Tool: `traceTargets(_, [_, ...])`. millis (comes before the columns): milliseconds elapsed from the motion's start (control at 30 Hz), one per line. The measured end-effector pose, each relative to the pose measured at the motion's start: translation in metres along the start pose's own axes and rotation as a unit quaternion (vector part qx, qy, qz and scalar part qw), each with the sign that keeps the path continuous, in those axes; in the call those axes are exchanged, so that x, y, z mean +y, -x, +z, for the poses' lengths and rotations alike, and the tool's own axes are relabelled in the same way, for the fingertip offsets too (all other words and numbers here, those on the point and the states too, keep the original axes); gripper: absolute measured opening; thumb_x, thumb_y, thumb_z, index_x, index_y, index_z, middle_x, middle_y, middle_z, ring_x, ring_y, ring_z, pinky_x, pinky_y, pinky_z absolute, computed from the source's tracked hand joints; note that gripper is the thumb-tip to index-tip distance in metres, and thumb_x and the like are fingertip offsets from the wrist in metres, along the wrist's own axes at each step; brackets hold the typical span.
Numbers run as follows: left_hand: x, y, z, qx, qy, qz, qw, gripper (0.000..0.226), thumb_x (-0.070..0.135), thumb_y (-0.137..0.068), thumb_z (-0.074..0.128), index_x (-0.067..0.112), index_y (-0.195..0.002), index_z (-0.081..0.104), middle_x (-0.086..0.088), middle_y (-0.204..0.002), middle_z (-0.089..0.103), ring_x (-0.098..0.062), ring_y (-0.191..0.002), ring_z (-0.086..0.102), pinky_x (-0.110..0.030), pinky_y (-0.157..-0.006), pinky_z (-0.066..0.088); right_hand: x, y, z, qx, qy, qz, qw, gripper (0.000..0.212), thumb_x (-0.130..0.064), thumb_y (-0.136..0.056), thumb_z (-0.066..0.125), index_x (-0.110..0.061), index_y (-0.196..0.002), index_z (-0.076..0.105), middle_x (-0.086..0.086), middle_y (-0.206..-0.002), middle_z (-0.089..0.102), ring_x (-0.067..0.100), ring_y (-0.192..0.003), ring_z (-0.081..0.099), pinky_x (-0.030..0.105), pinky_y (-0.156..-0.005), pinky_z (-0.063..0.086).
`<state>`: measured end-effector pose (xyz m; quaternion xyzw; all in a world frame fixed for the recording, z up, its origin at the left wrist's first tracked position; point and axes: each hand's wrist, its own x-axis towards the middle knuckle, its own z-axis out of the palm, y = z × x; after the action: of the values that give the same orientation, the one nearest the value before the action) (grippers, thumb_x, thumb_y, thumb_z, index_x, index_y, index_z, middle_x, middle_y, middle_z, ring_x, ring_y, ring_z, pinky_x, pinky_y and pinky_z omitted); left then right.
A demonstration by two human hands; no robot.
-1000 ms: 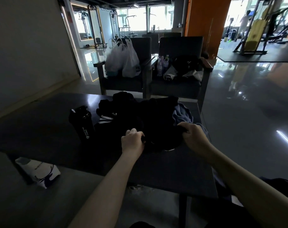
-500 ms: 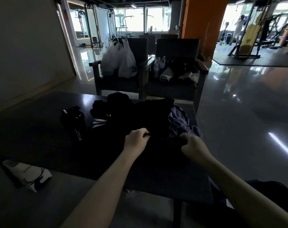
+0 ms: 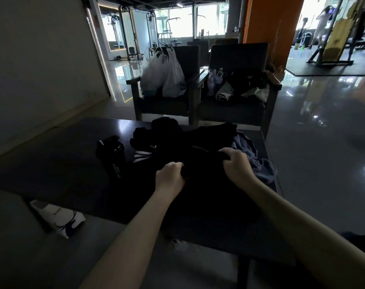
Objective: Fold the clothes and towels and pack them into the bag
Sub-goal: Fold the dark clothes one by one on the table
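Both hands are curled tight on one black garment (image 3: pixel 204 161). The left hand (image 3: pixel 170 176) grips a bunched edge and the right hand (image 3: pixel 237 164) grips another part a little farther off. The garment lies at the near right of the table (image 3: pixel 58 163), in front of a heap of other dark clothes (image 3: pixel 156 134). It is too dark to make out its shape.

To fold it well, I would first draw the gripped edge taut between the hands. Then the cloth hangs or lies flat, with no twist, before any crease is made.

Room is tight on the right. A blue towel (image 3: pixel 258 165) sits crumpled just beside the right hand at the table's right edge, and a wide sweep could push it off. On the left a black bottle (image 3: pixel 112 156) stands upright, apart from the clothes but within reach of a swung sleeve. The bare stretch between the bottle and the near edge looks like the best folding ground.

White plastic bags (image 3: pixel 167 74) sit on a chair (image 3: pixel 237 57) beyond the table. Which bag is meant for packing I cannot tell.
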<state>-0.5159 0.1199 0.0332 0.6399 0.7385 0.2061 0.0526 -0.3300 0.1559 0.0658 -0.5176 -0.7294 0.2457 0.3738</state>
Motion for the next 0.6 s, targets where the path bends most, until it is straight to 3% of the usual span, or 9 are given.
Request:
traceTargets(100, [-0.012,-0.005,0.007,-0.027,0.056,-0.075,0.995,0.023,0.035,-0.092,0.054,0.017,-0.104,0.062,-0.004,-0.107,0.059,-0.026,-0.1,0.06,-0.038,-0.086,0.048,-0.008,-0.012,-0.029,0.026,0.005,0.005,1.0,0.028,0.002,-0.085,0.049,-0.01,-0.1,0.069,0.0,-0.085,0.066,0.012,-0.079,0.06,0.016,-0.067,0.045])
traceTargets(167, [-0.009,-0.009,0.004,-0.021,0.133,-0.089,0.987,0.012,0.028,-0.092,0.055,0.017,-0.097,0.059,-0.005,-0.099,0.064,-0.026,-0.094,0.062,-0.036,-0.083,0.05,-0.008,-0.016,-0.04,0.031,0.002,0.023,0.999,0.029,-0.002,-0.085,0.051,-0.016,-0.103,0.068,-0.003,-0.089,0.067,0.012,-0.086,0.063,0.021,-0.078,0.049])
traceTargets(233, [0.001,-0.015,-0.006,0.006,0.186,-0.074,0.98,0.005,0.016,-0.093,0.052,0.017,-0.093,0.057,-0.004,-0.09,0.064,-0.024,-0.088,0.063,-0.029,-0.075,0.046,-0.007,-0.017,-0.046,0.025,-0.002,0.029,0.999,0.031,-0.006,-0.086,0.054,-0.022,-0.11,0.065,-0.004,-0.101,0.067,0.012,-0.096,0.061,0.026,-0.087,0.049])
traceTargets(333, [0.028,-0.022,-0.034,0.026,0.256,-0.017,0.966,0.011,0.016,-0.094,0.054,0.011,-0.102,0.061,0.001,-0.092,0.061,-0.015,-0.086,0.059,-0.02,-0.07,0.041,-0.009,-0.013,-0.048,-0.019,0.007,0.034,0.999,0.027,-0.007,-0.088,0.053,-0.021,-0.108,0.066,-0.004,-0.095,0.065,0.012,-0.089,0.059,0.02,-0.076,0.044])
traceTargets(400, [0.049,-0.024,-0.055,0.026,0.288,0.019,0.957,0.012,0.019,-0.094,0.055,0.012,-0.1,0.063,0.005,-0.088,0.061,-0.009,-0.081,0.058,-0.016,-0.065,0.04,-0.013,-0.013,-0.045,-0.051,0.012,0.043,0.998,0.021,-0.005,-0.087,0.053,-0.013,-0.099,0.068,0.001,-0.088,0.067,0.014,-0.081,0.062,0.025,-0.07,0.046])
traceTargets(467, [0.068,-0.025,-0.074,0.027,0.303,0.056,0.951,0.01,0.02,-0.093,0.055,0.014,-0.094,0.063,0.009,-0.081,0.058,-0.008,-0.078,0.056,-0.015,-0.065,0.041,-0.02,-0.014,-0.039,-0.079,0.015,0.04,0.996,0.018,-0.006,-0.082,0.059,-0.01,-0.098,0.065,0.004,-0.09,0.067,0.016,-0.084,0.061,0.027,-0.072,0.045])
traceTargets(533, [0.084,-0.024,-0.09,0.02,0.324,0.088,0.942,0.012,0.02,-0.093,0.055,0.014,-0.091,0.065,0.007,-0.08,0.06,-0.01,-0.079,0.058,-0.019,-0.069,0.043,-0.032,-0.014,-0.036,-0.124,0.012,0.035,0.992,0.04,-0.009,-0.077,0.068,-0.014,-0.115,0.056,-0.004,-0.095,0.061,0.017,-0.097,0.058,0.026,-0.077,0.046])
traceTargets(600, [0.095,-0.022,-0.104,0.006,0.344,0.095,0.934,0.015,0.02,-0.093,0.056,0.016,-0.082,0.065,0.006,-0.074,0.061,-0.009,-0.072,0.059,-0.021,-0.067,0.043,-0.048,-0.01,-0.038,-0.185,-0.048,0.026,0.981,0.067,-0.005,-0.076,0.071,-0.016,-0.135,0.04,-0.009,-0.103,0.054,0.009,-0.099,0.054,0.016,-0.075,0.046])
